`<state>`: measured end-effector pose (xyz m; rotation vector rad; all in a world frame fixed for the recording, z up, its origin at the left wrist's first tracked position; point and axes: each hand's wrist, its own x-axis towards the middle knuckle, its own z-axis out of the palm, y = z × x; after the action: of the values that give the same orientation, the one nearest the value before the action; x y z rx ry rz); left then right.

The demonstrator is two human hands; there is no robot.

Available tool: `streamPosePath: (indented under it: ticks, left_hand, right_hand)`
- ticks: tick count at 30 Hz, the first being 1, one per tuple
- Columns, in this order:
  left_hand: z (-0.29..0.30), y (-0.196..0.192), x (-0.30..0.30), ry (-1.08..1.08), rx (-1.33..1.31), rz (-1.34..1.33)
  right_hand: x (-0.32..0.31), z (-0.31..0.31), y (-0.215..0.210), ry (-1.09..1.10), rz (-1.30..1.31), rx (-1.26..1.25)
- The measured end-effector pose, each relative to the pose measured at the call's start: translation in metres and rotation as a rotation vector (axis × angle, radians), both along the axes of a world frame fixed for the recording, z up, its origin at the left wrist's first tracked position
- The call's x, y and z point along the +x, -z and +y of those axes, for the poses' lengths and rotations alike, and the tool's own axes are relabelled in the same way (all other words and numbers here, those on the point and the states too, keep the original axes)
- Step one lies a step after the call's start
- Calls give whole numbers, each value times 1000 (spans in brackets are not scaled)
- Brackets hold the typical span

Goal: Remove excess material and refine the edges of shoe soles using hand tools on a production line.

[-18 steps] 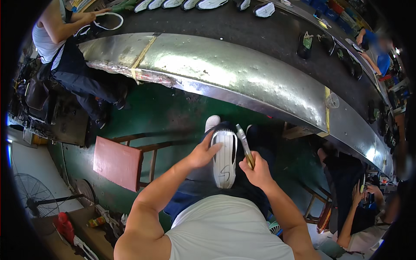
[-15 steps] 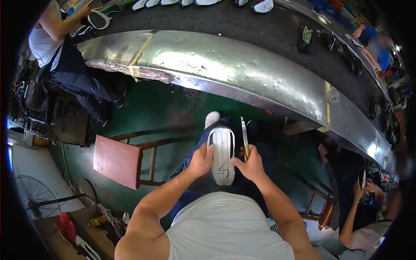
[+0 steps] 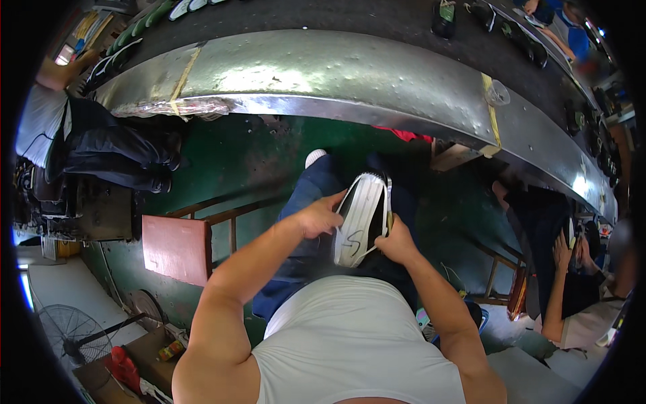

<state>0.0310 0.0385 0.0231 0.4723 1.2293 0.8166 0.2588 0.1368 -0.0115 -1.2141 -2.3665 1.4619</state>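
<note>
A shoe [image 3: 361,219] lies sole up across my lap, its white sole lengthwise ribbed and bearing a dark handwritten mark. Black material shows along its right edge. My left hand [image 3: 319,218] is closed on the shoe's left edge, thumb and fingers at the rim. In my right hand [image 3: 398,244] is a slim tool [image 3: 389,219] with a yellowish handle, held upright along the shoe's right side; its far part blends into the shoe's edge. A thin pale strip [image 3: 367,254] runs from the right fingers over the sole's near end.
A dented metal ledge [image 3: 289,67] edges the dark conveyor belt [image 3: 363,19] ahead, where several shoes stand. To the left are a pink-topped stool [image 3: 176,249], a seated person [image 3: 101,145] and a fan [image 3: 74,333]. Another person [image 3: 572,289] works at right.
My view has shifted. The shoe has tilted, its far end leaning right. The tool has come down from beyond the shoe to its right edge, and a thin strip now shows at my right fingers.
</note>
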Motion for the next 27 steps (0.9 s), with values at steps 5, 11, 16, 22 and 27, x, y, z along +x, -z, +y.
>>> streamPosePath:
  ticks: [5, 11, 16, 22, 27]
  left_hand:
    - [15, 32, 20, 21, 52, -176]
    - [-19, 78, 64, -97, 227, 59]
    - [-20, 77, 63, -39, 300, 96]
    - [-23, 72, 59, 96, 289, 272]
    - [-16, 69, 49, 107, 248, 207]
  right_hand:
    - [45, 11, -14, 135, -33, -326]
    - [98, 13, -66, -208, -262, 13]
    - [86, 13, -55, -463, -167, 525]
    - [52, 30, -81, -672, -374, 400]
    - [46, 18, -44, -634, -85, 51]
